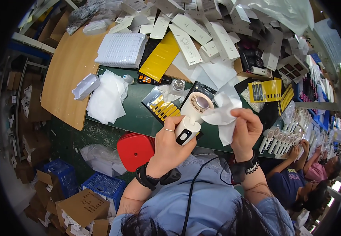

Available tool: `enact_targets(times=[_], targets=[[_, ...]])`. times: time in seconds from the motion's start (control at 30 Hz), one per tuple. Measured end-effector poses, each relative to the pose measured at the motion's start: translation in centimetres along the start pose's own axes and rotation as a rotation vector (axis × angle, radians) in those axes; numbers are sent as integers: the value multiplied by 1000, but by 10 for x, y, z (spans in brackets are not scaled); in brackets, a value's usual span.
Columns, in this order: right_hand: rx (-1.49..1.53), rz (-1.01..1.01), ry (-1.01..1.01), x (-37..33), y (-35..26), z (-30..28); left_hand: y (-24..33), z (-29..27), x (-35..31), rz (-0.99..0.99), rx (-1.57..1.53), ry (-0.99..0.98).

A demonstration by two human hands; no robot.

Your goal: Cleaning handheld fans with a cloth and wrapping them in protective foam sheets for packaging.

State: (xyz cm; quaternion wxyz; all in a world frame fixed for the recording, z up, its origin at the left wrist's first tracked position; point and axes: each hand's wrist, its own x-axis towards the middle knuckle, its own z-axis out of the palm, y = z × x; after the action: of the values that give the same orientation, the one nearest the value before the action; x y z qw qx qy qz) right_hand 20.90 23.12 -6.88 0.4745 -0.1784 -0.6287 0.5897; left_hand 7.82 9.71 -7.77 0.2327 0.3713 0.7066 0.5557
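My left hand (167, 142) is closed round the handle of a cream-white handheld fan (198, 105), its round grille head tilted up and a black oval panel on the handle. Between the thumb and fingers of my right hand (247, 131) is a thin white cloth (226, 120). The cloth hangs down beside the fan head, and its left tip reaches the fan's neck; I cannot tell whether they touch. Just beyond the fan lie a sheet of yellow stickers (165, 110) and a small clear cup-like piece (177, 85).
A stack of white sheets (108, 96) and a white tray (86, 86) lie to the left. White boxes (186, 45) pile up at the back. A red stool (136, 151) stands below the table edge. At right, co-workers sit by rows of white fans (276, 141).
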Motion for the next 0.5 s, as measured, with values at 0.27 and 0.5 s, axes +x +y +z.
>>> enact_targets(times=[0.27,0.5], targets=[[-513,-378,-706,30,14,16,17,-16,2,-73,-45,-289],[-567,19,-770,30,27,23,6,-8,-4,57,185,-224]])
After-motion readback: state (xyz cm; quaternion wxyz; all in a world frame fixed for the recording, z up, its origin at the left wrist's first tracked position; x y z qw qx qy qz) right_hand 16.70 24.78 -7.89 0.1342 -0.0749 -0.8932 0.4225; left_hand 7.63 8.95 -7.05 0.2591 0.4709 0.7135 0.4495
